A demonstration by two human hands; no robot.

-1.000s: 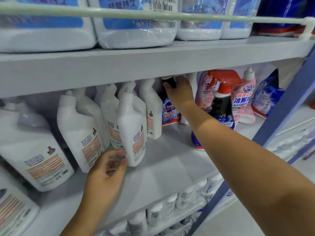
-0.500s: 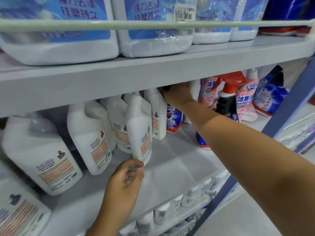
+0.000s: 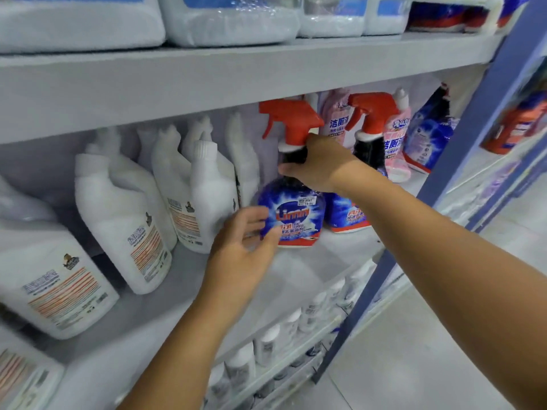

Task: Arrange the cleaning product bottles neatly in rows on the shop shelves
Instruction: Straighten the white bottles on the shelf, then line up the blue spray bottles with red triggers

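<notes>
Head view: a person's right hand point(image 3: 318, 165) grips the dark neck of a blue Limn spray bottle point(image 3: 291, 213) just under its red trigger head point(image 3: 288, 119), holding it upright at the middle shelf point(image 3: 296, 270), its base at or just above the board, beside a second red-trigger spray bottle point(image 3: 370, 161). The left hand point(image 3: 239, 247) reaches in with fingers spread and relaxed, its fingertips at the lower edge of the label, gripping nothing. The step in hand appears to be placing this sprayer into line with its twin; the next move likely calls for setting the base flat, squaring the label to the front and keeping the trigger from snagging the shelf above. To the left stand white angled-neck bottles point(image 3: 207, 199) of matte, smooth plastic with ribbed caps and orange-striped labels, some leaning. The sprayers have bulbous glossy bodies under shrink labels. Behind them are pink toilet-cleaner bottles point(image 3: 395, 143) and a blue refill pouch point(image 3: 426, 137). Film-wrapped white jugs point(image 3: 231, 22) sit on the top shelf; small white-capped bottles point(image 3: 268, 341) line the shelf below
</notes>
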